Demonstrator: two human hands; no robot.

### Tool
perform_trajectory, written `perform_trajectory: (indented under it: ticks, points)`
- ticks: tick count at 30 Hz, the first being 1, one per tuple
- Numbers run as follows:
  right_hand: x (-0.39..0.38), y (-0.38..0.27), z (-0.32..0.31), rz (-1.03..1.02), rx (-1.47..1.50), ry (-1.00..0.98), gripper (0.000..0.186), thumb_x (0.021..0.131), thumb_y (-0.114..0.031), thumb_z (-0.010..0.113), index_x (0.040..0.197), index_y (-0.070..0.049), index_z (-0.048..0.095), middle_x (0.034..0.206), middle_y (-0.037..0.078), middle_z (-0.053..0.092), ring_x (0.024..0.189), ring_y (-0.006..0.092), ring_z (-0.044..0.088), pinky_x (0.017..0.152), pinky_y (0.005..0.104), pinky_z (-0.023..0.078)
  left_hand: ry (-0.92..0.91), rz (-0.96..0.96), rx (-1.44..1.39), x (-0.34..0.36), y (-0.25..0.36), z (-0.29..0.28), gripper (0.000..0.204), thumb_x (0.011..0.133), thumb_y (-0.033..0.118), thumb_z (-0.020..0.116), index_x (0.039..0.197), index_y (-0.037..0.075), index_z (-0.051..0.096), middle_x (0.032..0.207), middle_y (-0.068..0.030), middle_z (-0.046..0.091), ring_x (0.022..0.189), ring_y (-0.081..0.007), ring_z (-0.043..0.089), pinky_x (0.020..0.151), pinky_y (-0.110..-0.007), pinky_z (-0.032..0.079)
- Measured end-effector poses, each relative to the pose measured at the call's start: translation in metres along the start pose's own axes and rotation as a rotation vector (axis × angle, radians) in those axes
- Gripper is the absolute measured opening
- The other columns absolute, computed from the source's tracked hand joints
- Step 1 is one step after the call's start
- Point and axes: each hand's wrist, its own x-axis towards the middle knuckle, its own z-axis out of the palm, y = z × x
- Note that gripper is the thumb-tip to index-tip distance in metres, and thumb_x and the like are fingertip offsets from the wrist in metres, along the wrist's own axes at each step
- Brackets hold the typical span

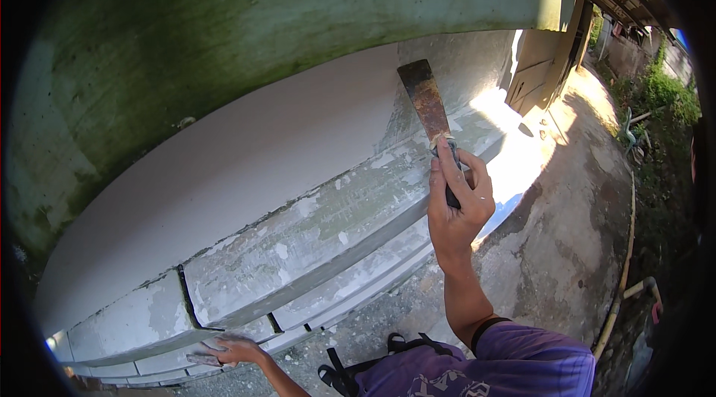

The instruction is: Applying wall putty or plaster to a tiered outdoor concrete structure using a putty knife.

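A scraper (426, 102) with a rusty, dark-tipped blade points up toward the wall. My right hand (464, 212) is closed round its dark handle, index finger laid along the base of the blade. Behind the blade, the wall has a smooth white panel (253, 147) and a bare grey patch (462, 61). Below runs a stepped ledge (313, 222) with flaking white paint. At the lower left, my left hand (235, 351) is by the lower steps, fingers stretched out and dusted white; whether it touches the ledge I cannot tell.
Green, stained wall (186, 32) overhangs the white panel. Dark strips (186, 296) cross the ledge. To the right lies a sunlit concrete path (567, 225), edged by a long pole (628, 248) and plants (667, 95). My sandalled feet (335, 375) stand on ground scattered with chips.
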Motion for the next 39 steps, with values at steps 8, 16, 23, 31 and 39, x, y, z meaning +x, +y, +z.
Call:
perform_trajectory:
  ticks: [8, 16, 23, 31, 39]
  points:
    - [0.004, -0.006, 0.0, -0.016, -0.085, 0.061, 0.04, 0.078, -0.007, 0.077, 0.117, -0.017, 0.073, 0.091, 0.006, 0.066, 0.066, 0.0158, 0.048, 0.059, 0.0302, 0.033, -0.003, -0.077, 0.079, -0.004, 0.023, -0.007, 0.046, 0.098, 0.01, 0.049, 0.143, 0.001, 0.045, 0.142, -0.0232, 0.046, 0.119, -0.0349, 0.053, 0.1, -0.042, 0.041]
    - [0.002, -0.007, 0.005, -0.112, -0.221, 0.096, 0.039, 0.077, -0.009, 0.078, 0.115, -0.017, 0.074, 0.09, 0.006, 0.069, 0.074, 0.0143, 0.06, 0.059, 0.0297, 0.033, -0.008, -0.031, -0.034, -0.004, 0.01, -0.004, 0.045, 0.097, 0.013, 0.053, 0.142, 0.006, 0.049, 0.145, -0.0268, 0.042, 0.125, -0.038, 0.046, 0.104, -0.045, 0.034]
    - [0.04, -0.025, 0.025, 0.14, 0.24, 0.091, 0.033, 0.087, -0.007, 0.07, 0.119, -0.012, 0.071, 0.085, 0.011, 0.066, 0.071, 0.0206, 0.061, 0.066, 0.0317, 0.049, -0.062, -0.013, -0.058, 0.001, 0.005, -0.005, 0.044, 0.099, 0.019, 0.051, 0.141, 0.009, 0.049, 0.139, -0.0279, 0.045, 0.121, -0.0406, 0.046, 0.102, -0.051, 0.029]
    - [-0.012, -0.033, -0.028, 0.251, 0.214, 0.156, 0.033, 0.094, -0.008, 0.064, 0.126, -0.003, 0.065, 0.087, 0.005, 0.065, 0.07, 0.0097, 0.053, 0.064, 0.025, 0.044, -0.224, -0.101, -0.031, 0.002, -0.01, -0.011, 0.049, 0.098, 0.027, 0.054, 0.145, 0.016, 0.046, 0.143, -0.0271, 0.041, 0.123, -0.0414, 0.042, 0.099, -0.057, 0.027]
    - [-0.199, -0.036, -0.147, 1.333, 0.786, 0.21, 0.03, 0.101, -0.025, 0.054, 0.123, -0.003, 0.057, 0.089, 0.003, 0.06, 0.059, 0.0066, 0.045, 0.05, 0.0218, 0.034, -0.873, 0.259, -0.204, -0.012, 0.015, -0.135, 0.066, 0.092, 0.029, 0.058, 0.147, -0.001, 0.036, 0.148, -0.0244, 0.035, 0.134, -0.0399, 0.032, 0.11, -0.052, 0.021]
